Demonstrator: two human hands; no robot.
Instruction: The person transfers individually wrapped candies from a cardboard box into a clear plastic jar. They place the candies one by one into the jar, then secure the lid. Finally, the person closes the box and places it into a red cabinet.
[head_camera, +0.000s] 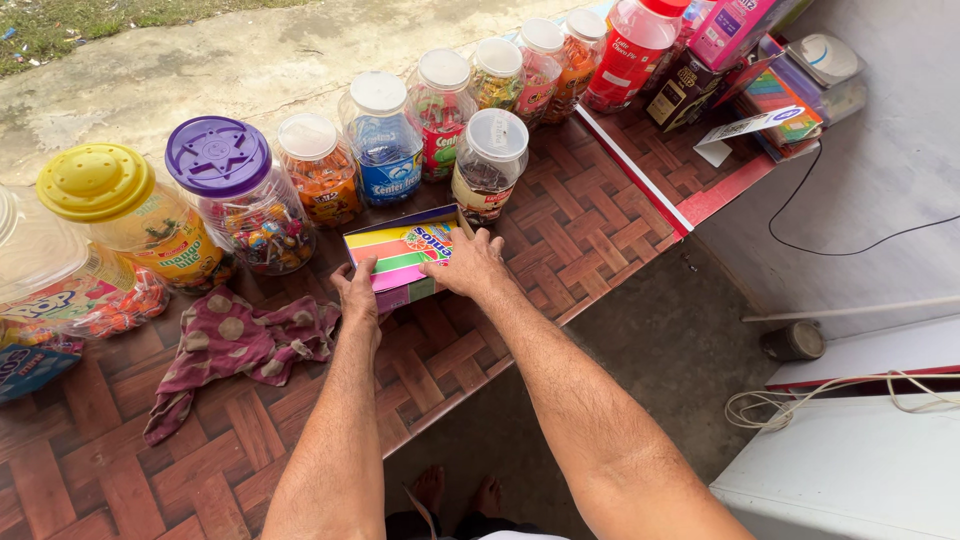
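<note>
A flat cardboard display box (400, 248) with bright striped packets of sweets lies on the brown patterned counter (590, 225). My left hand (358, 292) grips its near left corner. My right hand (468, 265) rests on its near right side, fingers over the rim. Just behind the box stands a clear jar with a white lid (489, 165).
A row of candy jars lines the counter's far edge: a yellow-lidded one (120, 212), a purple-lidded one (238, 195), several white-lidded ones. A maroon dotted cloth (235, 345) lies to the left. Boxes and a red-capped jar (632, 45) sit far right; a cable (850, 245) runs along the grey wall.
</note>
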